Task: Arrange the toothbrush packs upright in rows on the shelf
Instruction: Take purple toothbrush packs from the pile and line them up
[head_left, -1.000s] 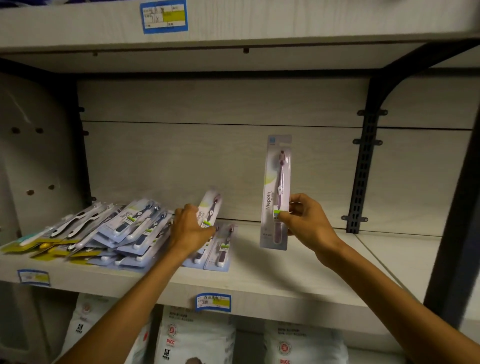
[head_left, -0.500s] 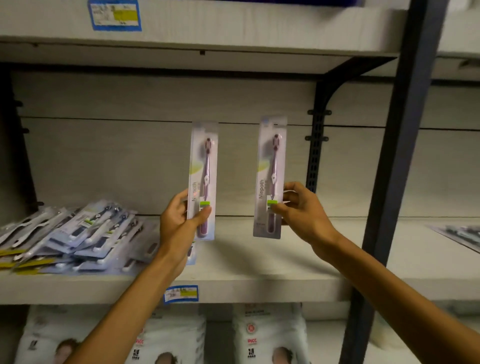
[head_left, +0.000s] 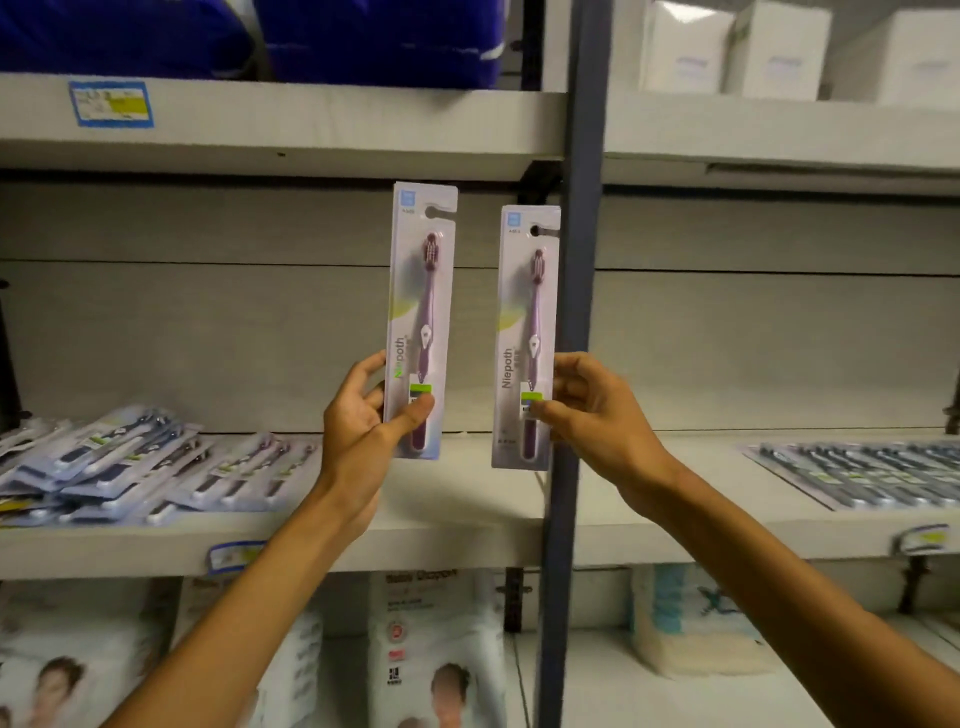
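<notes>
Pale wooden store shelf (head_left: 457, 525) split by a dark metal upright post (head_left: 569, 364); a loose heap of flat blue-and-white toothbrush packs (head_left: 130, 467) lies far left, a flat row of dark packs (head_left: 857, 473) right of the post; two tall purple toothbrush blister packs are up, long axes vertical; the left hand (head_left: 358, 431) pinches the left purple pack (head_left: 421, 322) low down, the right hand (head_left: 592, 410) pinches the right purple pack (head_left: 527, 338) likewise; both hover above bare shelf, the right one nearer the post.

Pale wood-grain back panel (head_left: 208, 338) behind a dark steel upright (head_left: 571, 312) — dim, perhaps indoor light.
</notes>
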